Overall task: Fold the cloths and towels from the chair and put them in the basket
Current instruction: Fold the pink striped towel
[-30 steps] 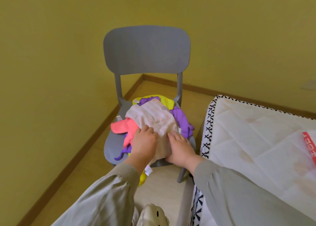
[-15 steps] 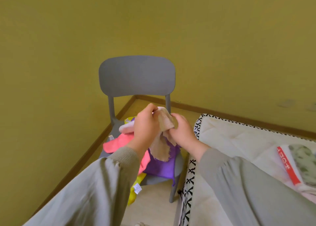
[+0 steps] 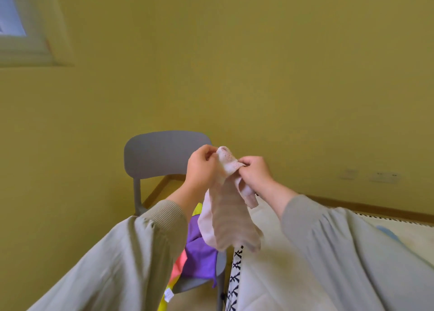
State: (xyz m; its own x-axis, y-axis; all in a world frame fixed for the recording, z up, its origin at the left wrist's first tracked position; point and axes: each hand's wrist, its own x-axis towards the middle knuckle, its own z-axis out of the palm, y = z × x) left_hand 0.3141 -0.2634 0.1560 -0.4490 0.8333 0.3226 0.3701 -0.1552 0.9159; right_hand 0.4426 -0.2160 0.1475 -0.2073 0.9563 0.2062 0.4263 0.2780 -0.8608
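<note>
Up in the air, a pale pink cloth (image 3: 225,219) hangs between both hands, in front of the grey chair (image 3: 162,155). The left hand (image 3: 202,167) pinches its top edge with curled fingers, and the right hand (image 3: 254,172) grips the same edge just beside it, so the top is bunched into a small hump between them. The cloth's long axis runs nearly straight up and down. Its free lower end points down towards the chair seat and the edge of the mattress (image 3: 270,275), drifting slightly to the right. A shorter flap dangles under the right hand. The fabric seems faintly patterned, though blur makes that hard to confirm. On the seat below lie a purple cloth (image 3: 199,256), a coral cloth (image 3: 179,267) and a yellow cloth (image 3: 197,209), all partly hidden by the left sleeve. The mattress, edged in black crosses, sits just right of the chair.
</note>
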